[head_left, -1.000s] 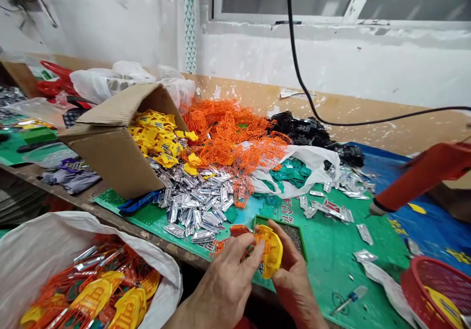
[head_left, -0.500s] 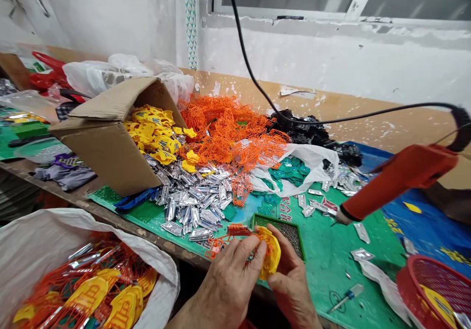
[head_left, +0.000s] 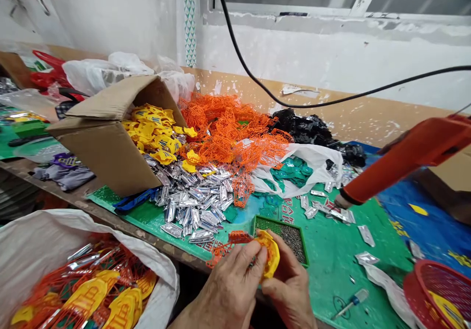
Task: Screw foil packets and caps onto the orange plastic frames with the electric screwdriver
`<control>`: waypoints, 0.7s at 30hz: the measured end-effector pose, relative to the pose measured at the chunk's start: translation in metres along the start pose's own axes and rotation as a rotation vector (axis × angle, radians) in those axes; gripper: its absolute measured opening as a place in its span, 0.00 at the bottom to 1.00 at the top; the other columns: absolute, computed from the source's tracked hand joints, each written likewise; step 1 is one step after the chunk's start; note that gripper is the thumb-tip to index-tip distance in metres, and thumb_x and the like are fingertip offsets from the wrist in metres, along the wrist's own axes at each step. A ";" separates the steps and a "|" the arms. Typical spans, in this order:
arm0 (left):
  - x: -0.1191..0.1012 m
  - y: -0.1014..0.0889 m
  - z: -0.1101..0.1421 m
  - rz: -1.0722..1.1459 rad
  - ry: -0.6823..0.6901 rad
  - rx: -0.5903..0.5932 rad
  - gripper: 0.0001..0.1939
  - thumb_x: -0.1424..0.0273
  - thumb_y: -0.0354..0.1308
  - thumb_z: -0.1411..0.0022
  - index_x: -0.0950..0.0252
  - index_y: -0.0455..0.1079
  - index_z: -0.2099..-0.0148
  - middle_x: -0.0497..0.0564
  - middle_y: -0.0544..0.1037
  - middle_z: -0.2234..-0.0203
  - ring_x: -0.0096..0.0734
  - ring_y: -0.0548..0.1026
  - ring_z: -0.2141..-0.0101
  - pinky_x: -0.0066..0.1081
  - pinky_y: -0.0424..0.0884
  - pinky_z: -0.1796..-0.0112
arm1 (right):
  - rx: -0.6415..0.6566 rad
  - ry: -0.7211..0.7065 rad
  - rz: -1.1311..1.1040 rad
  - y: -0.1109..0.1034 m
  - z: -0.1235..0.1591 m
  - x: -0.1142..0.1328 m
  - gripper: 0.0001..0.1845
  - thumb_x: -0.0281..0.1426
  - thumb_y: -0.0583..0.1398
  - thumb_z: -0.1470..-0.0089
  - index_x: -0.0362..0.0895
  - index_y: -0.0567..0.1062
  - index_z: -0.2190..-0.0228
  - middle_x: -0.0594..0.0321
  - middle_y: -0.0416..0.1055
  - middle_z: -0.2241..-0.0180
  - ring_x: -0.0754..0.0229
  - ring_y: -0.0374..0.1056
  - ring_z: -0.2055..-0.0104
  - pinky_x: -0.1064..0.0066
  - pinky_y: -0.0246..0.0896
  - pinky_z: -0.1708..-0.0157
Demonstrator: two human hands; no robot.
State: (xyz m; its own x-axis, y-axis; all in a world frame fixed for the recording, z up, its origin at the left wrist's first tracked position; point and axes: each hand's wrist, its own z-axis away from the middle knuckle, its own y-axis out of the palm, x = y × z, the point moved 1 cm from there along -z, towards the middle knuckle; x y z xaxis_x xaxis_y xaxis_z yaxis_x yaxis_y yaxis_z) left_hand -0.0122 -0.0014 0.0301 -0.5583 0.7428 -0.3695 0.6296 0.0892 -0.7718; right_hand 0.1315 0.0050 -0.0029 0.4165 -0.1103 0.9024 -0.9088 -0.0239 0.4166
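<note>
**Our 2 hands on 1 yellow plastic piece**
Our left hand (head_left: 228, 285) and right hand (head_left: 289, 289) hold 1 yellow plastic piece (head_left: 271, 255) above 1 green mat (head_left: 338, 255), our fingers (head_left: 250, 260) clenched around it, with 1 orange plastic runner (head_left: 222, 250) jutting left. Just beyond sits 1 green tray (head_left: 281, 238) of dark granules. To the right hangs 1 orange heat gun (head_left: 405, 159); at lower left, 1 white sack (head_left: 37, 250) holds more yellow pieces.
</note>
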 end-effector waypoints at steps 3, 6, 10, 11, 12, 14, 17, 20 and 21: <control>0.001 -0.004 -0.003 0.197 -0.034 -0.053 0.29 0.84 0.49 0.46 0.72 0.61 0.40 0.63 0.71 0.50 0.42 0.71 0.50 0.38 0.71 0.51 | -0.054 -0.030 0.207 0.003 0.000 0.006 0.36 0.33 0.74 0.66 0.57 0.76 0.51 0.65 0.73 0.51 0.58 0.72 0.52 0.75 0.69 0.56; 0.006 -0.017 -0.008 0.463 -0.112 -0.086 0.17 0.81 0.48 0.39 0.68 0.71 0.51 0.60 0.73 0.56 0.37 0.72 0.55 0.32 0.71 0.55 | 0.021 0.024 0.408 0.004 -0.007 0.016 0.32 0.38 0.69 0.56 0.54 0.73 0.47 0.61 0.68 0.45 0.54 0.67 0.46 0.69 0.66 0.50; 0.016 -0.029 -0.008 0.931 -0.530 0.039 0.12 0.67 0.53 0.35 0.66 0.76 0.62 0.53 0.75 0.68 0.31 0.72 0.67 0.27 0.71 0.64 | 0.201 0.170 0.394 0.006 -0.019 0.028 0.27 0.41 0.64 0.49 0.53 0.72 0.46 0.61 0.71 0.46 0.53 0.66 0.45 0.63 0.63 0.46; 0.017 -0.029 -0.007 1.076 -0.666 0.053 0.13 0.63 0.55 0.37 0.66 0.76 0.63 0.50 0.74 0.73 0.27 0.70 0.73 0.25 0.69 0.70 | 0.202 0.196 0.350 0.008 -0.021 0.029 0.28 0.41 0.64 0.49 0.52 0.72 0.46 0.60 0.74 0.50 0.54 0.69 0.49 0.64 0.66 0.50; 0.019 -0.028 -0.006 1.218 -0.796 0.050 0.14 0.60 0.58 0.39 0.67 0.76 0.65 0.47 0.71 0.78 0.23 0.67 0.78 0.23 0.67 0.75 | 0.190 0.214 0.311 0.010 -0.022 0.030 0.28 0.41 0.64 0.50 0.50 0.72 0.46 0.60 0.77 0.55 0.56 0.72 0.55 0.65 0.68 0.54; 0.020 -0.022 -0.004 1.441 -0.999 0.004 0.17 0.56 0.63 0.44 0.68 0.75 0.67 0.45 0.69 0.82 0.19 0.62 0.83 0.21 0.63 0.80 | 0.150 0.229 0.289 0.014 -0.023 0.028 0.28 0.42 0.65 0.51 0.46 0.75 0.49 0.62 0.78 0.65 0.60 0.71 0.66 0.68 0.69 0.64; 0.021 -0.012 -0.002 1.596 -1.127 -0.076 0.20 0.56 0.69 0.51 0.69 0.75 0.66 0.49 0.75 0.78 0.22 0.69 0.80 0.23 0.68 0.77 | 0.113 0.238 0.368 0.017 -0.018 0.023 0.26 0.42 0.66 0.53 0.43 0.77 0.54 0.64 0.75 0.72 0.64 0.66 0.73 0.72 0.65 0.71; 0.024 -0.004 -0.001 1.640 -1.168 -0.086 0.20 0.58 0.70 0.52 0.71 0.76 0.65 0.50 0.76 0.77 0.21 0.70 0.80 0.22 0.69 0.77 | 0.094 0.248 0.442 0.014 -0.013 0.019 0.25 0.42 0.65 0.53 0.42 0.77 0.55 0.62 0.75 0.70 0.63 0.66 0.71 0.71 0.65 0.71; 0.025 -0.002 0.000 1.642 -1.178 -0.067 0.21 0.58 0.70 0.52 0.71 0.75 0.65 0.49 0.75 0.78 0.20 0.68 0.82 0.21 0.68 0.79 | 0.088 0.255 0.456 0.012 -0.012 0.018 0.26 0.42 0.65 0.53 0.41 0.77 0.54 0.61 0.76 0.69 0.62 0.67 0.71 0.70 0.65 0.70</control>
State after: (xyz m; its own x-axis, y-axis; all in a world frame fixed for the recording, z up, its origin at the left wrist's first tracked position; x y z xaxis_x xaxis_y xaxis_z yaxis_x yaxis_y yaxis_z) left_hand -0.0278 0.0168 0.0222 0.4580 -0.5771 -0.6762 0.8081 -0.0468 0.5872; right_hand 0.1282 0.0143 0.0194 -0.0388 0.1158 0.9925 -0.9931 -0.1145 -0.0255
